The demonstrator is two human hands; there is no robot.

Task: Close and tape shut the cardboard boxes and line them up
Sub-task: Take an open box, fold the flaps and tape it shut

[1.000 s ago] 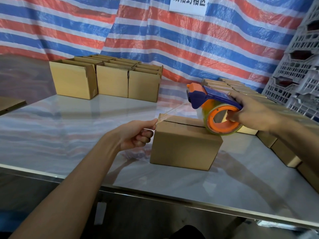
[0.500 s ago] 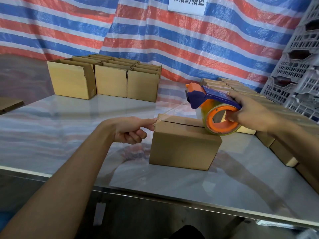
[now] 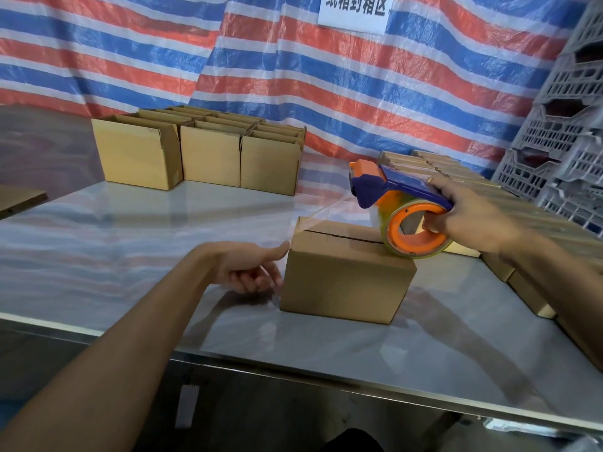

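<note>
A closed cardboard box [image 3: 342, 285] stands on the shiny table [image 3: 130, 243] in front of me, its top seam still showing. My right hand [image 3: 470, 220] grips a blue and orange tape dispenser [image 3: 391, 190], whose roll rests on the box's right top edge. A strip of clear tape [image 3: 326, 212] runs from the dispenser down to the box's upper left edge. My left hand [image 3: 248, 269] is beside the box's left face, its thumb pressing the tape end against that face and its other fingers loosely curled.
Several open-topped boxes [image 3: 208, 158] stand in rows at the back left. Closed boxes [image 3: 538, 223] line the right side of the table. Grey plastic crates [image 3: 561, 141] are stacked at the far right. A striped tarp with a white sign [image 3: 354, 8] hangs behind.
My left hand let go of its pinch on the tape end and dropped to the box's left face, thumb pressing there. The dispenser stayed on the box's right top edge.
</note>
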